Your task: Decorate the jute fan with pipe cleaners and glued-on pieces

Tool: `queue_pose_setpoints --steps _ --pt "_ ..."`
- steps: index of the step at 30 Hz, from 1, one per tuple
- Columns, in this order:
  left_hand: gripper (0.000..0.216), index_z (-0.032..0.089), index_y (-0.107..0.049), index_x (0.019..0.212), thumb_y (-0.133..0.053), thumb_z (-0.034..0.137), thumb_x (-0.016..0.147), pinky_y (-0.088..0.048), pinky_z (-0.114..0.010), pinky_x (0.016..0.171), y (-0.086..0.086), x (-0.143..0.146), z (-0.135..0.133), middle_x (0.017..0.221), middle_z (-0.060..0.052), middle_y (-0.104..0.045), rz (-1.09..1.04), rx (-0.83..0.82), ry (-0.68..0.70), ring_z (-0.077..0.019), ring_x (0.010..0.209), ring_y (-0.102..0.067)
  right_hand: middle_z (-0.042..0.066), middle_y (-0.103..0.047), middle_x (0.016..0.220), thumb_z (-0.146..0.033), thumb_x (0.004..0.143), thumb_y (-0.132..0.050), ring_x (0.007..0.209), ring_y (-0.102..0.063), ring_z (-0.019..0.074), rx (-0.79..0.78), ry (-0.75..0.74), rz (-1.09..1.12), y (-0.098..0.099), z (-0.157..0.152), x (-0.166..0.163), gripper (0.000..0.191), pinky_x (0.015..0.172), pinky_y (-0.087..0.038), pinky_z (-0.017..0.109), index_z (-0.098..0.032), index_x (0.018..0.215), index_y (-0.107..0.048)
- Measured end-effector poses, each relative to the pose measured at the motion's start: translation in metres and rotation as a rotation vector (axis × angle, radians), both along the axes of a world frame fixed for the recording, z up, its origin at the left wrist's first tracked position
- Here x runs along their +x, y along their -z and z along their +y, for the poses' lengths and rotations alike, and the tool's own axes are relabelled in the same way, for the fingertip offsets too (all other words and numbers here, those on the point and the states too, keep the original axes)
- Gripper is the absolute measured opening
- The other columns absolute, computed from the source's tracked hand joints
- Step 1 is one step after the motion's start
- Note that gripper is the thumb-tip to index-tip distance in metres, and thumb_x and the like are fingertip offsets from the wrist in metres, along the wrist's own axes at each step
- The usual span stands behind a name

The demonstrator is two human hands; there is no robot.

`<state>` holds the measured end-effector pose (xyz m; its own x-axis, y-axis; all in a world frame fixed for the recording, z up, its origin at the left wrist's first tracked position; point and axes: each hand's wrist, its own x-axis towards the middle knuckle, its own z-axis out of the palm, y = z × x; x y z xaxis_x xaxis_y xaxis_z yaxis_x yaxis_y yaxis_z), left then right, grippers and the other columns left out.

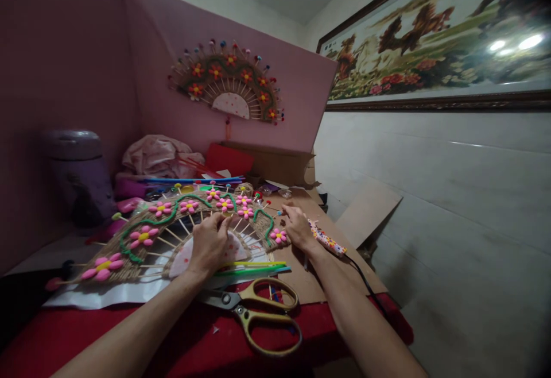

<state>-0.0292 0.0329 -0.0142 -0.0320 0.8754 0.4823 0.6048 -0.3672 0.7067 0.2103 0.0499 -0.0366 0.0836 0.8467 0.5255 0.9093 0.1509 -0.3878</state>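
A fan-shaped craft piece (142, 246) of wooden sticks, jute braid, green cord and pink flowers lies on the table before me. My left hand (210, 243) rests on its middle, fingers curled and pinching at a stick near the green cord. My right hand (297, 226) sits at the fan's right edge beside a pink flower (278, 235), fingers bent and closed on something small I cannot make out. A spotted glue gun (327, 240) with a black cable lies just right of that wrist.
Gold-handled scissors (258, 309) lie on the red cloth near my forearms, with green and yellow sticks (253, 267) above them. A finished fan (228, 82) hangs on the pink board. A purple pot (77, 177), cloth, cardboard and clutter stand behind. White wall on the right.
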Motion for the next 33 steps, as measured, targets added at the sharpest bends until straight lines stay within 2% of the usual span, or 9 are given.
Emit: queue_pose_setpoints --steps 26,33 --pt "0.026 0.02 -0.055 0.061 -0.046 0.035 0.08 -0.033 -0.025 0.055 0.0013 0.0002 0.0007 0.06 0.0 -0.06 0.007 0.018 -0.001 -0.0145 0.058 -0.054 0.011 -0.062 0.108 -0.01 0.08 -0.037 0.103 -0.051 0.0203 0.013 -0.016 0.0 -0.0008 0.0004 -0.0008 0.043 0.089 -0.035 0.028 -0.013 0.118 -0.056" --pt "0.024 0.019 -0.057 0.065 -0.046 0.035 0.08 -0.033 -0.025 0.057 0.0025 0.0004 0.0022 0.063 -0.001 -0.061 0.015 0.019 -0.004 -0.0144 0.059 -0.054 0.008 -0.063 0.107 -0.009 0.079 -0.038 0.101 -0.051 0.0197 0.0 -0.014 -0.004 -0.0026 -0.0013 -0.0022 0.043 0.087 -0.035 0.028 -0.016 0.117 -0.057"
